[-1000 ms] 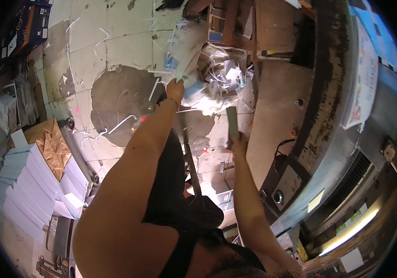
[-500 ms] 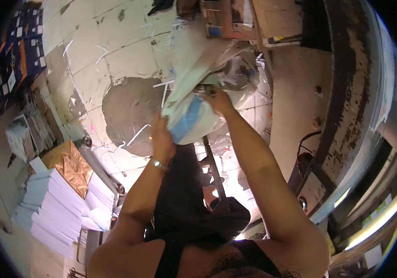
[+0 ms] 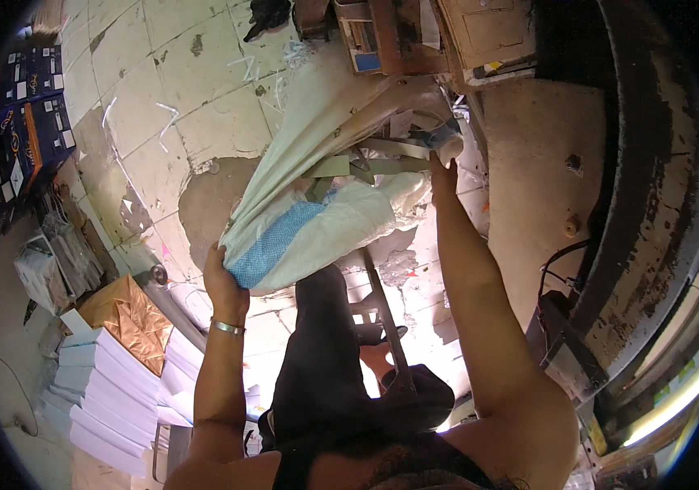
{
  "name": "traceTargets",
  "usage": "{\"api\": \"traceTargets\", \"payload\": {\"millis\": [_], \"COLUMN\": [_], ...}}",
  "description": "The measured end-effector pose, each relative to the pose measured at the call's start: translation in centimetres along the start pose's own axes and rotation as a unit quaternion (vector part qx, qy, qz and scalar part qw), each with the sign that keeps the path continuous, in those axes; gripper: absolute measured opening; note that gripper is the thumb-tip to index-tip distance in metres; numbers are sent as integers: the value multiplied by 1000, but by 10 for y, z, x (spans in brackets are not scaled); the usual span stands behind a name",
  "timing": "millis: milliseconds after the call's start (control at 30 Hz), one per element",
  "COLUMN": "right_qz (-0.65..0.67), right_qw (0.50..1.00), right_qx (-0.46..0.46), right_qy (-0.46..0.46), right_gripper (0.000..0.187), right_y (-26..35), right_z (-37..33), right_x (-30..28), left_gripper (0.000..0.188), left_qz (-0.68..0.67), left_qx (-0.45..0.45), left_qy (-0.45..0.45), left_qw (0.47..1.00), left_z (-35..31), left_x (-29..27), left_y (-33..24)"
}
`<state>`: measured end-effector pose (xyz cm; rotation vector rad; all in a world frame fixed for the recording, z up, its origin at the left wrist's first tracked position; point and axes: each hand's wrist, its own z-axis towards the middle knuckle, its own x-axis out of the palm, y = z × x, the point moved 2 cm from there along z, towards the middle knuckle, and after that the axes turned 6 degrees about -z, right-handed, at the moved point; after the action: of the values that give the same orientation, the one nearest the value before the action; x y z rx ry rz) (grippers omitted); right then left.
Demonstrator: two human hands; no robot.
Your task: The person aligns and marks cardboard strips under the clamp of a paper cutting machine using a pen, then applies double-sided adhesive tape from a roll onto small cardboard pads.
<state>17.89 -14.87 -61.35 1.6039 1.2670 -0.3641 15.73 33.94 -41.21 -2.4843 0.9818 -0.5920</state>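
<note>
Lg. white woven sack (image 3: 345, 231) w/ blue band (image 3: 277, 239): directly ahead of person, on/over tiled floor (image 3: 202, 106), spread betw. the two hands. Long axis slants: near-L end at L hand (image 3: 225, 287), running up & R toward R hand (image 3: 443, 178). Hands well apart. R hand is farther out from body, L hand nearer.

L hand: fingers closed on sack's near-L edge, cloth pulled into taut folds from there. R hand: at sack's far-R side, fingertips up by a pale rounded item (image 3: 450, 147); can't tell if gripping it, the rim, or just touching.

Sack mouth gapes, facing up/R; grey-green strips (image 3: 329, 167) lie in opening, nearer R hand than L. Bulk of sack thus R of L hand, L of R hand. Off to L, near side: paper stack (image 3: 113, 396), apart from both.
</note>
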Motion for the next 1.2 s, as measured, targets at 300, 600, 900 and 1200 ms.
{"api": "traceTargets", "payload": {"millis": [300, 600, 900, 1200], "right_qz": [-14, -58, -196, -297], "right_qw": [984, 970, 968, 905], "right_qx": [-128, -118, -124, -288], "right_qy": [121, 203, 98, -95], "right_gripper": [33, 23, 37, 44], "right_y": [-5, 35, -139, -33], "right_z": [-87, -286, -220, -173], "right_x": [-42, -219, -247, -216], "left_gripper": [35, 30, 33, 30], "left_qz": [58, 218, 395, 400], "left_qx": [-25, 80, 191, 242], "left_qy": [-19, -8, 39, -5], "left_qw": [998, 973, 898, 884], "left_z": [31, 48, 47, 60], "left_x": [-32, 2, 1, -15], "left_y": [11, 40, 37, 54]}}
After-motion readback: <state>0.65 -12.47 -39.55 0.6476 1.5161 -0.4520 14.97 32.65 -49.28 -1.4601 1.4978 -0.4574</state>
